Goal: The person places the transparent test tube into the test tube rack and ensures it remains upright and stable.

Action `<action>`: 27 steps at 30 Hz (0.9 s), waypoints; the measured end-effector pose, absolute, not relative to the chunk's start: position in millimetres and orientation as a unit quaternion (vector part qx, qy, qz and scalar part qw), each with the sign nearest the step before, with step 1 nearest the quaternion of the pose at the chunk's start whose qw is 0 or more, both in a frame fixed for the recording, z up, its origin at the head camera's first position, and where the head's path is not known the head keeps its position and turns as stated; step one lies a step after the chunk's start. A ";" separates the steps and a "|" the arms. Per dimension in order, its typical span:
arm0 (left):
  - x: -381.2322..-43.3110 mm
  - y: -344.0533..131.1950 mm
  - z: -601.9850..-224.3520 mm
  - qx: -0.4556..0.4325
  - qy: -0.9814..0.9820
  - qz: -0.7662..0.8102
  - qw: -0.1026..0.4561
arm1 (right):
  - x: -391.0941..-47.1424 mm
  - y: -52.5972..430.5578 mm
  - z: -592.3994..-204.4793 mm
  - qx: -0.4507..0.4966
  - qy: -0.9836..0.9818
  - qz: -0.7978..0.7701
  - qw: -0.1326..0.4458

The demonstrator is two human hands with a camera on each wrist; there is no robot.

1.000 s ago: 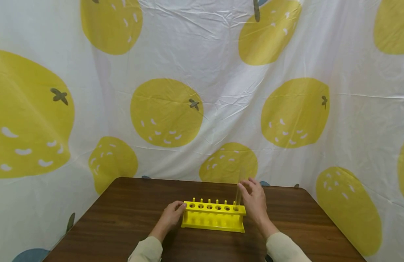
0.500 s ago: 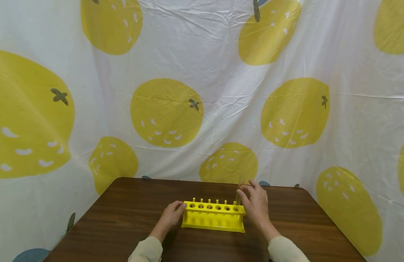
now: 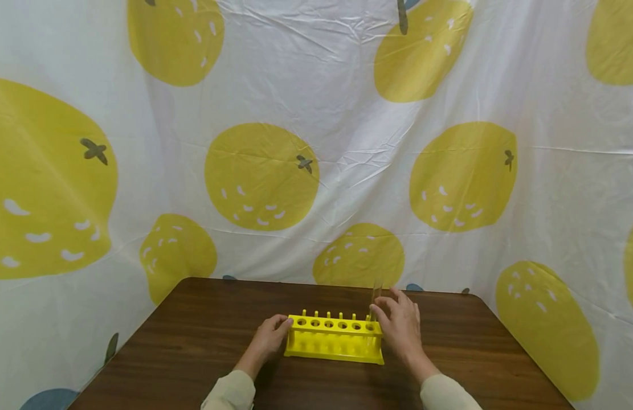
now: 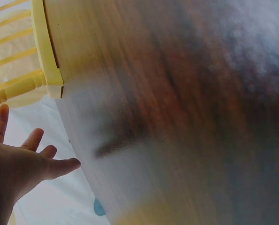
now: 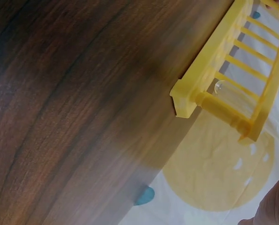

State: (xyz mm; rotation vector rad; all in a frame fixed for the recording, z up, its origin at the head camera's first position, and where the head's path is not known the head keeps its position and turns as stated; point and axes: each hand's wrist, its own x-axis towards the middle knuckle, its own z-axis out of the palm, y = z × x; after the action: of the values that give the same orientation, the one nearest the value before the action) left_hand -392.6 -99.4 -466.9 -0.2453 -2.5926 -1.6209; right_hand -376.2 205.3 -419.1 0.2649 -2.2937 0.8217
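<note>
A yellow test tube rack (image 3: 334, 327) stands upright on the table. At its left end, my left hand (image 3: 267, 337) holds the upper corner between thumb and index finger; in the left wrist view its other fingers (image 4: 62, 168) stick out loosely. My right hand (image 3: 401, 324) pinches a clear glass test tube (image 3: 376, 291) at the rack's right end. The tube sits in the rightmost hole, its upper part rising above the top plate. Its rounded bottom (image 5: 219, 87) shows inside the rack in the right wrist view. Only a bit of the right hand appears there.
The dark wooden table (image 3: 203, 336) ends at a back edge close behind the hands. A white cloth (image 3: 357, 199) printed with yellow fruit hangs behind and at both sides. Several yellow pegs (image 3: 329, 314) rise along the rack's back; its other holes hold no tubes.
The test tube has gone down into the rightmost hole, and its top now stands lower. My right hand has lowered slightly with it. The left hand and the rack have stayed put.
</note>
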 end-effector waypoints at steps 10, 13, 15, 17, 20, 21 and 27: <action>-392.6 -98.3 -465.3 -0.070 -0.848 -0.524 0.039 | -377.5 206.1 -424.3 0.100 -0.886 0.304 0.336; -392.3 -98.6 -464.7 -0.071 -0.847 -0.526 0.037 | -377.5 206.2 -425.6 0.104 -0.886 0.301 0.338; -392.4 -99.0 -464.8 -0.072 -0.846 -0.526 0.037 | -377.7 206.1 -426.7 0.107 -0.887 0.298 0.337; -392.7 -99.2 -465.0 -0.072 -0.846 -0.526 0.036 | -377.6 205.8 -427.5 0.108 -0.888 0.295 0.336; -393.2 -99.3 -465.3 -0.072 -0.847 -0.526 0.036 | -377.5 205.5 -428.8 0.107 -0.891 0.292 0.331; -393.4 -99.4 -465.5 -0.072 -0.847 -0.526 0.036 | -377.3 205.3 -429.1 0.107 -0.891 0.293 0.330; -393.3 -99.7 -465.4 -0.073 -0.846 -0.526 0.035 | -376.6 205.7 -430.8 0.104 -0.892 0.296 0.326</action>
State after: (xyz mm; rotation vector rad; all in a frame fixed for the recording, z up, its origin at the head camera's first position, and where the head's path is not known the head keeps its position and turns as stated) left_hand -393.3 -99.7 -465.4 -0.2235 -2.6023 -1.6182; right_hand -376.6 205.7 -430.8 0.2738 -2.3373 0.7749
